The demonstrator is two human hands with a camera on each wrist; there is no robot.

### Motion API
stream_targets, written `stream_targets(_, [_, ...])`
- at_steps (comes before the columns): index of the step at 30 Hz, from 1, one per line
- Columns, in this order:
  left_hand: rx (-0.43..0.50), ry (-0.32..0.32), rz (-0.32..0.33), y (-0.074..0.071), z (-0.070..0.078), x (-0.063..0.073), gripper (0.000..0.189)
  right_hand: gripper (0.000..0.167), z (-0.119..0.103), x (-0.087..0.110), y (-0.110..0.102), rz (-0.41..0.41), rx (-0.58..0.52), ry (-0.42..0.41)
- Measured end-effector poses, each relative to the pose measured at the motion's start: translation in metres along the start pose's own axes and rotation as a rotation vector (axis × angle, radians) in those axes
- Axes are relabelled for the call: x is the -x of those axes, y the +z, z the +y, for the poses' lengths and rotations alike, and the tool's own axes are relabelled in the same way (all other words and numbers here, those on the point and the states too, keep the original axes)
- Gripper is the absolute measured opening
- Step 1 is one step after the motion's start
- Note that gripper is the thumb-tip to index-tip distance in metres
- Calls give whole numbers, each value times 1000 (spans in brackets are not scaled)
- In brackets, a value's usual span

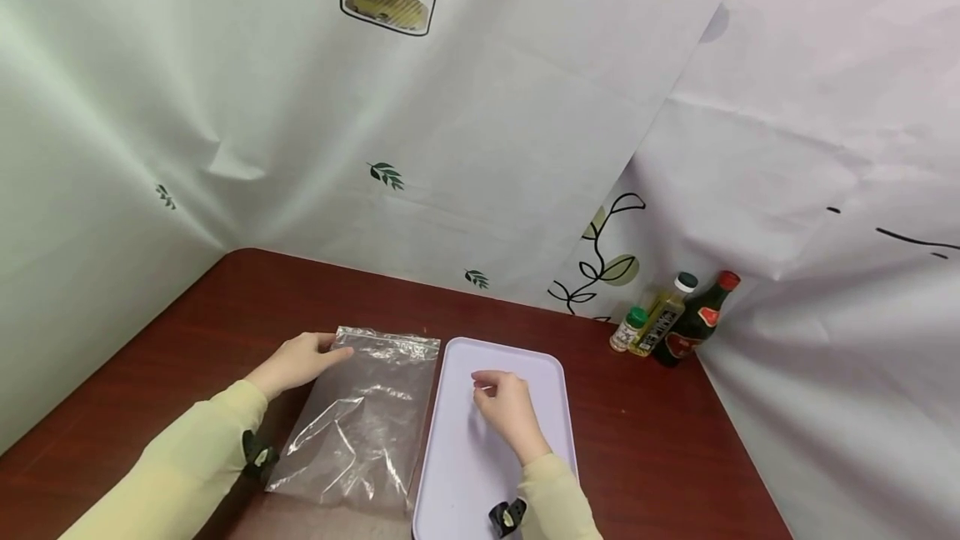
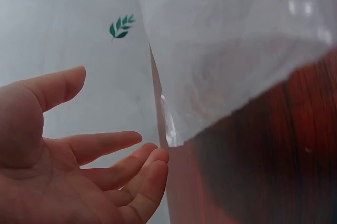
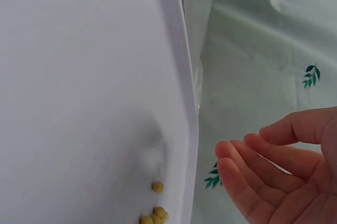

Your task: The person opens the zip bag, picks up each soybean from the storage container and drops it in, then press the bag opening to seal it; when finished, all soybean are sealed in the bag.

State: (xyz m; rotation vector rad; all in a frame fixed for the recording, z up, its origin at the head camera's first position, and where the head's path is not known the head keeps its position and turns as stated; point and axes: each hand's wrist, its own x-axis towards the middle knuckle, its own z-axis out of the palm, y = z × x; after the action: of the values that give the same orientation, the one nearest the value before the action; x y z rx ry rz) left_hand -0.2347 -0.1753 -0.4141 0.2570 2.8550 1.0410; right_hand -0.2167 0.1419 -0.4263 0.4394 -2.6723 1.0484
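A clear zip-top plastic bag (image 1: 360,423) lies flat on the table, its zip edge at the far end. By its far left corner is my left hand (image 1: 303,361), thumb and fingers apart; the left wrist view shows the bag's corner (image 2: 176,129) just beyond the fingertips. Beside the bag, to its right, is a pale lilac tray (image 1: 457,457). Above the tray hovers my right hand (image 1: 506,407), fingers loosely bent, with nothing visible in it. Several small yellowish round beans (image 3: 158,187) lie on the tray near its edge in the right wrist view; my hand hides them in the head view.
At the table's far right corner stand a small green-capped jar (image 1: 628,330), a yellowish bottle with a dark cap (image 1: 663,319) and a dark red-capped bottle (image 1: 693,323). A white patterned curtain (image 1: 487,148) hangs around the dark red wooden table (image 1: 637,440).
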Motion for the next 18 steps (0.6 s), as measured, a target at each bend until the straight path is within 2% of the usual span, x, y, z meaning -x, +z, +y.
stream_targets(8, [-10,-26,-19,5,-8,-1,62,35,-7,-11,7,-38,-26,52])
stream_targets(18, [-10,-35,-26,4,-3,-8,54,33,-13,-26,24,-43,-52,32])
